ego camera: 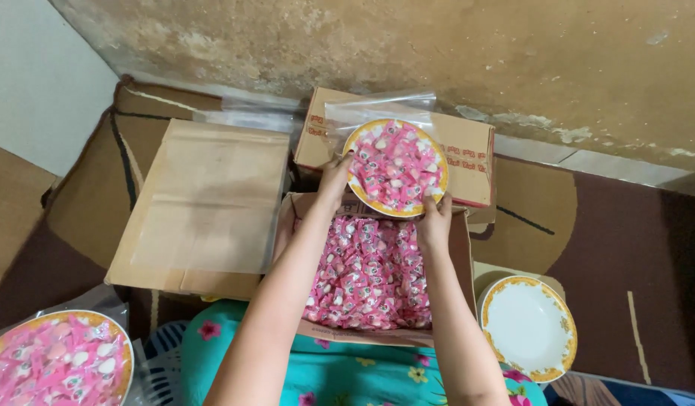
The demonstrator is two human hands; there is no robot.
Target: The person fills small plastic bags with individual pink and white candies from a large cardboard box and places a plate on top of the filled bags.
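Note:
My left hand [334,179] and my right hand [435,219] hold a white plate with a gold rim [355,183], heaped with small pink wrapped candies [396,165]. The plate is lifted above the far end of an open cardboard box [462,248] full of the same pink candies [366,274]. A clear plastic bag [377,109] lies partly behind and around the far side of the plate, on a closed carton. My left hand grips the plate's left rim, my right hand its near right rim.
A closed carton [468,154] sits behind the plate. A large flat cardboard box [205,203] lies to the left. An empty gold-rimmed plate [528,327] rests at right. Another candy-filled plate in plastic [58,361] sits at bottom left. A stained wall [438,53] runs behind.

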